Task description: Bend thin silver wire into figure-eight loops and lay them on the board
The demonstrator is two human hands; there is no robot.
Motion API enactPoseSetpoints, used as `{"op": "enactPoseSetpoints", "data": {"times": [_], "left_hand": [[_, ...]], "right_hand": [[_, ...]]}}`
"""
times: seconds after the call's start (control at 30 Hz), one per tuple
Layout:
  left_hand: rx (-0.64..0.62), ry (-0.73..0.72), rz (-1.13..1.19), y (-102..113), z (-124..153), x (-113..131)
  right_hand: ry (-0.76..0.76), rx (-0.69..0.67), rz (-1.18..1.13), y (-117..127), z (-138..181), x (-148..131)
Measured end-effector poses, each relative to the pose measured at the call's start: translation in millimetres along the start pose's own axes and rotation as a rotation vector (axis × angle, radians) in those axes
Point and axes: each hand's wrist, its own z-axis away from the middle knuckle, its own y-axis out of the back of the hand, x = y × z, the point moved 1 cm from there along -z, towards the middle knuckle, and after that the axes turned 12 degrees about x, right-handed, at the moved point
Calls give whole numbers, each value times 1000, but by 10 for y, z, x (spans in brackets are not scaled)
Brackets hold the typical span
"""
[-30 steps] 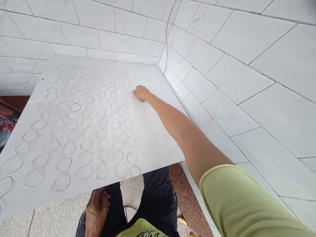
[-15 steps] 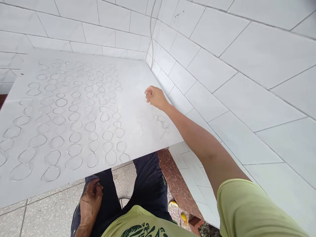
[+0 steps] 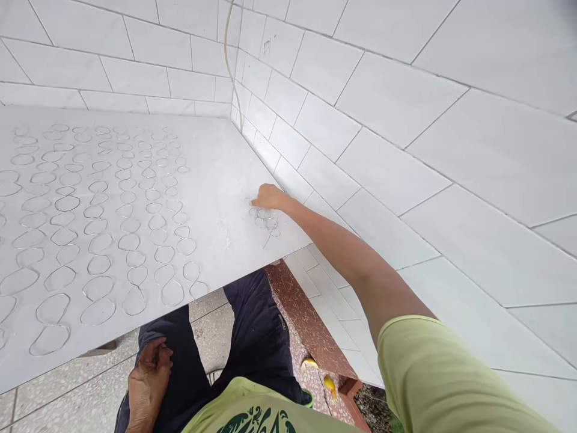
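Observation:
My right hand (image 3: 269, 197) reaches over the white board (image 3: 211, 174), its fingertips pinched at a thin wire loop at the upper edge of a small wire tangle (image 3: 264, 222). Part of that loop is hidden by the fingers. Loosely curled, my left hand (image 3: 151, 376) rests on my thigh below the board's edge, with nothing visible in it. Several rows of thin figure-eight wire pieces (image 3: 135, 267) lie flat across the left and middle of the board, apart from the tangle.
White tiled walls (image 3: 333, 126) meet in a corner behind and right of the board. A pale cable (image 3: 229, 66) hangs there. Below lie a reddish-brown ledge (image 3: 311, 313), the speckled floor (image 3: 81, 385) and yellow-and-white footwear (image 3: 330, 385).
My right hand has come down from above the bare board to the wire tangle and pinches at it. The view has swung right. My left hand stays on my thigh.

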Motion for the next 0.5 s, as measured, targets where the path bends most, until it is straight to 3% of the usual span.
{"op": "enactPoseSetpoints", "data": {"times": [0.23,0.5], "left_hand": [[3,-5,46,-4,-3,-58],[4,-29,27,-30,3,62]], "right_hand": [[17,24,-41,-103,-155,53],[328,95,-142,-147,-213,127]]}}
